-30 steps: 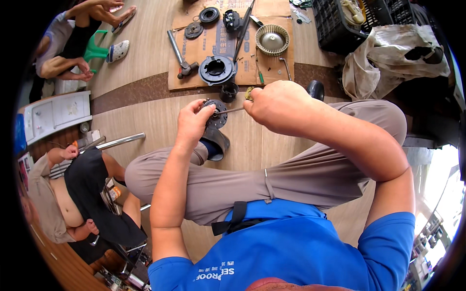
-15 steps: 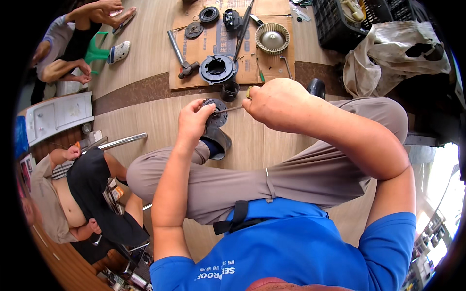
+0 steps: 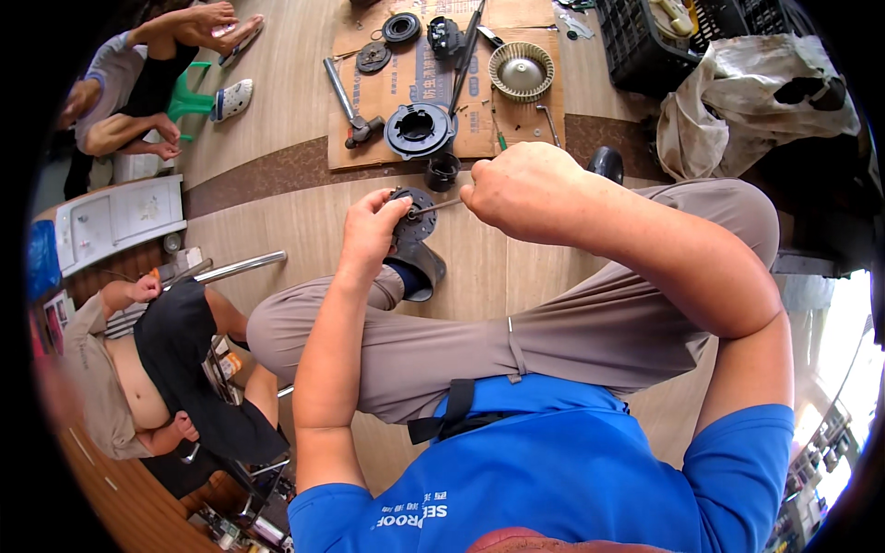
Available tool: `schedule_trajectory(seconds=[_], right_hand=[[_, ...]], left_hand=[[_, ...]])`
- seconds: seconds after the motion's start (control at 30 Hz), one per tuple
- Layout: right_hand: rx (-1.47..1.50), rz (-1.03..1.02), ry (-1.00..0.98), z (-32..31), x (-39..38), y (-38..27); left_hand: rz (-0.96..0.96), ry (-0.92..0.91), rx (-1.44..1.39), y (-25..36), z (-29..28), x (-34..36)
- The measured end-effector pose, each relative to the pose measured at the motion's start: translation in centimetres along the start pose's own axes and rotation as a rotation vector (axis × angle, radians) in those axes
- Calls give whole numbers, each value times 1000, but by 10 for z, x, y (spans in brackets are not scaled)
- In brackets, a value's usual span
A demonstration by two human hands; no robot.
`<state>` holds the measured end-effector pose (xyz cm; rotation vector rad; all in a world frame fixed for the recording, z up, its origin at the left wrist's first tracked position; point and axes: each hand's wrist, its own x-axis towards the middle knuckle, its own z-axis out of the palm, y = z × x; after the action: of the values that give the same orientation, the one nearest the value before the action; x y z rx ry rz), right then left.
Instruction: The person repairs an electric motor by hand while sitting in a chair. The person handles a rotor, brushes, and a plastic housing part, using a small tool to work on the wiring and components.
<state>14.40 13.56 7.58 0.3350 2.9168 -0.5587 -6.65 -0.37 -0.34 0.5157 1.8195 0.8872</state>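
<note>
While the left hand [image 3: 371,232] pinches the round dark motor part [image 3: 413,214] by its rim, fingers closed on it, the right hand [image 3: 524,189] is curled shut around the handle of a thin screwdriver [image 3: 436,206], whose handle is hidden inside the fist. Part and tool are held in the air above the crossed legs, over the wooden floor [image 3: 277,212], just short of the sheet of cardboard [image 3: 369,152]. Only the bare shaft shows, its long axis running nearly level from the right fist leftward, the tip pointing at the face of the disc near its middle. To do this well, I judge the shaft should stay in line with the fastener, with steady push along the axis while the left hand braces the disc against turning; a tilted tip could slip off. Beyond lie a black ring housing [image 3: 419,129], a hammer [image 3: 348,109] and a pale blower wheel [image 3: 521,70].
</note>
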Motion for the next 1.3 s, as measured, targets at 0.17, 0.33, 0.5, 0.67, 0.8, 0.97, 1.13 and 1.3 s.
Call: schedule_trajectory(seconds=[0.17,0.33,0.5,0.67,0.8,0.97,1.13,1.3], right_hand=[[-8,-41,-25,4,2,6],[-26,-24,-25,8,-1,6],[-16,20,-40,-8,4,-6],[-49,2,-127,-33,-3,-12],[-38,84,-86,-44,-12,-7],[-75,93,35,-46,-21,-1],[-43,77,-23,-39,-17,-4],[-9,73,-31,-31,-14,-6]], left_hand=[[-8,-6,0,-1,-2,-2],[-9,-35,-38,-2,-1,-2],[-17,2,16,2,4,2],[26,30,75,6,9,4],[29,-59,-230,10,6,5],[37,-178,-351,4,-4,8],[107,-121,-348,8,5,7],[131,-31,-233,7,9,7]])
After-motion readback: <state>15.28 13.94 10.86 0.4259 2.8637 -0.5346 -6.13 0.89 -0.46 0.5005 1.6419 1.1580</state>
